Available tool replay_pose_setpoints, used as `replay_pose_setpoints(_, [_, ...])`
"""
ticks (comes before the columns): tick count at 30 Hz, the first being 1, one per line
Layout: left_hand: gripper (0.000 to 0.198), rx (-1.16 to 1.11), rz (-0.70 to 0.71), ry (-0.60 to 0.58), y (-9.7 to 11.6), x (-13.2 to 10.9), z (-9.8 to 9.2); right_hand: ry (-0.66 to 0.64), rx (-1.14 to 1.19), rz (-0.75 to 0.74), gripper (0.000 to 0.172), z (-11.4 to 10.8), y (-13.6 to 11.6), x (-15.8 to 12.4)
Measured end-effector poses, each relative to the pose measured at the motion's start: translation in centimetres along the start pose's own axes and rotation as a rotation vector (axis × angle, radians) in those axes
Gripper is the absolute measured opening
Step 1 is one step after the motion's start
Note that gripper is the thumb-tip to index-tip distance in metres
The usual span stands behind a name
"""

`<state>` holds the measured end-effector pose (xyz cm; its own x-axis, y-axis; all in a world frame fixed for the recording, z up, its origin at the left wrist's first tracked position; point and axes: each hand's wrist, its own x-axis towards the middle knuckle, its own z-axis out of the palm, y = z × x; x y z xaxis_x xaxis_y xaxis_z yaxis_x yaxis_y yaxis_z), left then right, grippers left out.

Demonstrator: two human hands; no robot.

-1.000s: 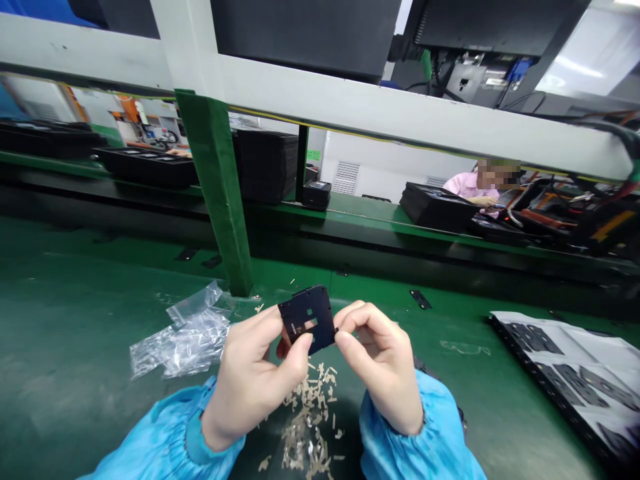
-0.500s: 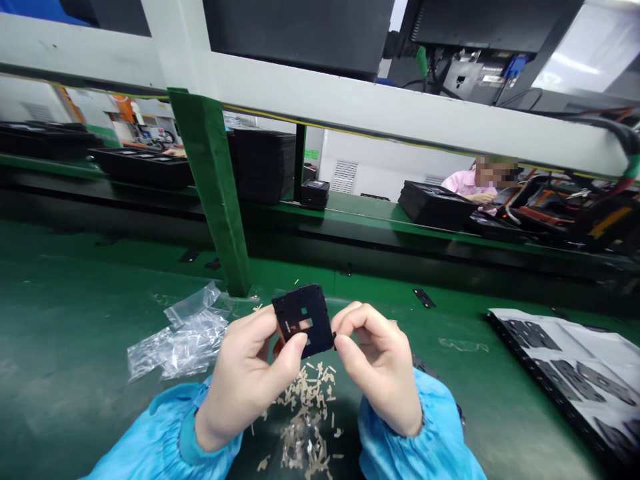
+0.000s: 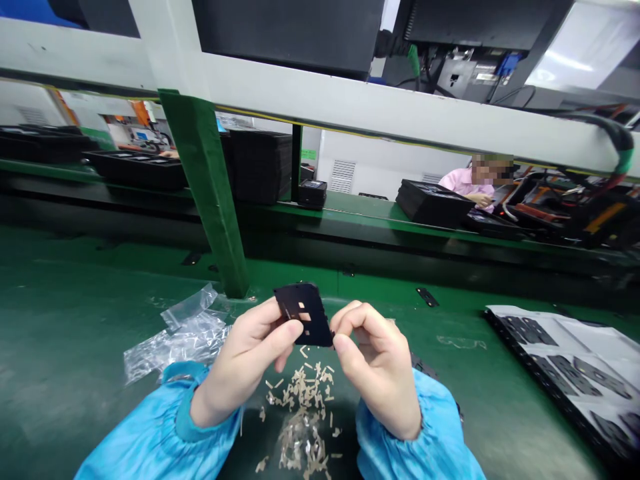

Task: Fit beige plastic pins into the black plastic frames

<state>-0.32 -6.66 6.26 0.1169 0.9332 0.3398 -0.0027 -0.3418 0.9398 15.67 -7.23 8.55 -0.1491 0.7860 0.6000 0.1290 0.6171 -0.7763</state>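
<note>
The left hand and the right hand hold a thin black plate up between them, above the green desk. The plate is tilted and has small rectangular cut-outs. The left fingers are clamped on its lower left side, with the thumb across the front. The right thumb and forefinger pinch its lower right corner, while the other right fingers curl together just beside it.

Directly below the hands, at 6 o'clock from the plate, lies a loose pile of small beige scraps. A crumpled clear plastic bag lies at 8 o'clock, just beyond the left wrist in its blue sleeve. The right wrist has a matching blue sleeve. At 3 o'clock, near the right edge of the view, a black tray carries white sheets and dark parts. A small black piece sits on the desk at 2 o'clock.

A green post rises at 11 o'clock. Beyond the rail, at 1 o'clock, a co-worker in a pink top sits behind black trays.
</note>
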Motion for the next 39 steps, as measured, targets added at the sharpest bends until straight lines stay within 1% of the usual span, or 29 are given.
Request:
replay_pose_setpoints(3, [0.023,-0.090,-0.069,-0.041,0.2,0.3,-0.1,-0.010,-0.019,-0.017,0.014,0.0,0.0,0.0])
replay_pose_setpoints(8, [0.021,-0.182,-0.098,-0.071,0.2,0.5,-0.1,-0.034,-0.016,-0.026,0.014,-0.1,0.1,-0.2])
replay_pose_setpoints(16, [0.025,-0.249,-0.051,-0.114,0.5,0.8,0.0,-0.077,-0.010,-0.032,0.013,0.0,-0.2,-0.5])
replay_pose_setpoints(18, [0.024,-0.274,-0.027,-0.128,0.4,0.9,0.0,-0.093,0.015,-0.014,0.013,0.0,-0.2,-0.6])
replay_pose_setpoints(21, [0.023,-0.325,-0.020,-0.186,0.2,0.9,-0.1,-0.143,0.090,0.047,0.012,-0.3,-0.1,-0.5])
replay_pose_setpoints(24, [0.022,-0.367,-0.067,-0.219,0.2,0.8,-0.1,-0.257,0.221,0.113,0.005,-0.6,0.2,-0.3])
replay_pose_setpoints(27, [0.023,-0.390,-0.124,-0.226,0.4,0.7,-0.1,-0.344,0.344,0.128,0.011,-0.7,0.5,-0.1])
replay_pose_setpoints(33, [0.024,-0.478,-0.251,-0.238,0.9,0.8,0.6,-0.368,0.295,0.033,0.019,-0.6,0.9,0.0])
replay_pose_setpoints(37, [0.023,-0.539,-0.342,-0.263,1.1,0.6,1.2,-0.353,0.278,0.004,0.019,-0.7,1.0,-0.1])
replay_pose_setpoints(39, [0.025,-0.564,-0.364,-0.277,1.1,0.4,1.5,-0.349,0.262,-0.012,0.019,-0.6,1.1,-0.1])
